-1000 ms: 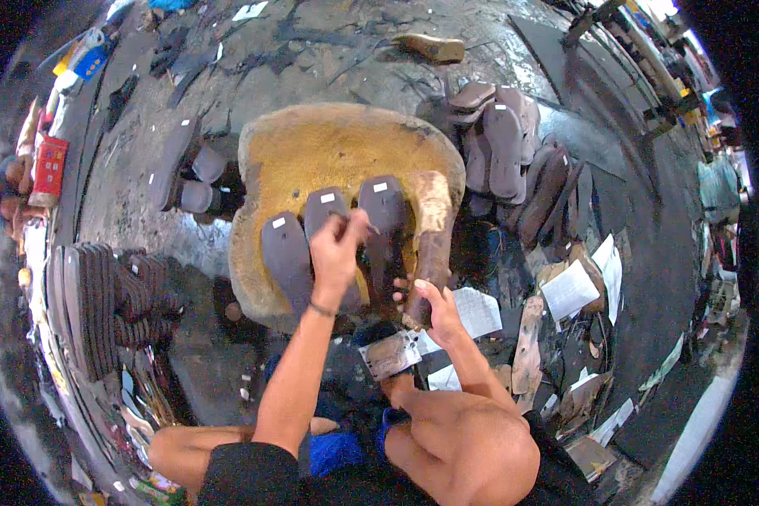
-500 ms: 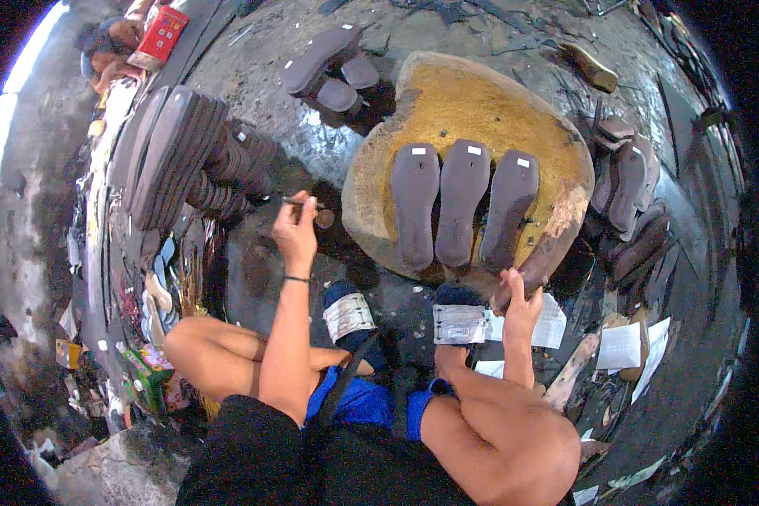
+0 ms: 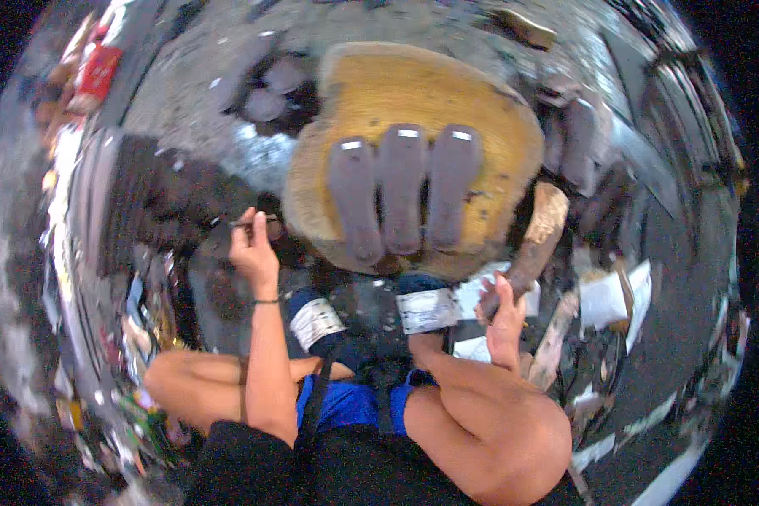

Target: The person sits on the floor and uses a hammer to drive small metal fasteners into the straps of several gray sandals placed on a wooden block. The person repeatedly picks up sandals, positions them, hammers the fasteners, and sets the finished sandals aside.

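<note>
A: How are the soles laid out?

B: Three brown soles (image 3: 402, 190) are laid side by side on the wooden block (image 3: 413, 80), with a white label (image 3: 461, 135) shown at the far end of each.

A: And what is held by the hands?

B: Left of the block, a thin dark tool (image 3: 238, 223) is pinched in the left hand (image 3: 257, 253). At the block's near right, a wooden club (image 3: 537, 240) is gripped by its near end in the right hand (image 3: 504, 316), its head just beside the block's edge.

A: Which step seems to be in hand?

B: A pause between strokes, as far as can be judged: no sole is touched, and both hands are held clear of the block. Whether the soles are finished cannot be told through the blur.

A: What is called for next?

B: If a sole is to be struck, the tool probably needs to be set upright on it over the block, and the club raised, with fingers kept out of its path.
</note>
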### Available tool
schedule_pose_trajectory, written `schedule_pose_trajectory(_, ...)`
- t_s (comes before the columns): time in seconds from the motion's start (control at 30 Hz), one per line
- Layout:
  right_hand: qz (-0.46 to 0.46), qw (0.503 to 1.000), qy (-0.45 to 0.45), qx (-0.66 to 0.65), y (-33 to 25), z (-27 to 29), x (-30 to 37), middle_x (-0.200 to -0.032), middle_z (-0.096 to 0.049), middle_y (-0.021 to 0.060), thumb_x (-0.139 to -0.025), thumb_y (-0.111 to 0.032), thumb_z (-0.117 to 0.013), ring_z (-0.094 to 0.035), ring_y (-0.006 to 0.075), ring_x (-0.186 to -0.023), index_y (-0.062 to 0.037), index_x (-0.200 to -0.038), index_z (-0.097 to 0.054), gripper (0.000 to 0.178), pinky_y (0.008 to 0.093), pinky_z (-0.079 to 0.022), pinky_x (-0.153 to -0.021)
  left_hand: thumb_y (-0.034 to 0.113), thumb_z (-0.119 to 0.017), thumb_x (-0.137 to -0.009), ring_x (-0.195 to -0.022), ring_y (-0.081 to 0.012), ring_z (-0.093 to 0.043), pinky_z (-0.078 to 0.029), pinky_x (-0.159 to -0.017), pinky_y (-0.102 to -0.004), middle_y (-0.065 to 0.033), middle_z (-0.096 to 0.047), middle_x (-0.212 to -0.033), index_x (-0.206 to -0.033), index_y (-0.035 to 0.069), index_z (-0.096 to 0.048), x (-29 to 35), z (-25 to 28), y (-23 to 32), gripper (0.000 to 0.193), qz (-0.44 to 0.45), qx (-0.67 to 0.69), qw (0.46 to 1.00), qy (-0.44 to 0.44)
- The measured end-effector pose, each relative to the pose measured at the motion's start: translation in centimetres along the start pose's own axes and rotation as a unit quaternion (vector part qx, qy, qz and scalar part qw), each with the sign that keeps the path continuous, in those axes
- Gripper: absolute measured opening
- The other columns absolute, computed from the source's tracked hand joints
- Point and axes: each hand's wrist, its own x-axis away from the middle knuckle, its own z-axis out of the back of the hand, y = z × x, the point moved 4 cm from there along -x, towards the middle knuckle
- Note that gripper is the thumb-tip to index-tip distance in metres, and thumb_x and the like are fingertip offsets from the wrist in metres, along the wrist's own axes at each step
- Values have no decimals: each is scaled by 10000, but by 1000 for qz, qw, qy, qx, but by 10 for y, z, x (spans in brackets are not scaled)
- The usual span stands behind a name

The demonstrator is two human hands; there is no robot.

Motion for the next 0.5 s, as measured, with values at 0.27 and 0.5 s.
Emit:
schedule_pose_trajectory(0.27,11,999,-30,34,-13,4,18,-834,-640,57,-875,-194,-704,-656,161,-707,-41,-1015,-544,262,303,-532,-601,111,-633,-940,-899,-156,-671,-574,-740,-282,-99,-687,-972,-1184,-62,-575,100,-199,97,305,157,292,860,-387)
schedule_pose_trajectory(0.5,27,993,-56,100,-23,13,36,-788,-665,103,-848,-209,-717,-643,187,-654,-4,-1071,-544,350,320,-534,-598,167,-662,-926,-802,-125,-684,-554,-688,-268,-73,-706,-860,-1071,1,-635,115,-229,91,222,48,174,904,-387)
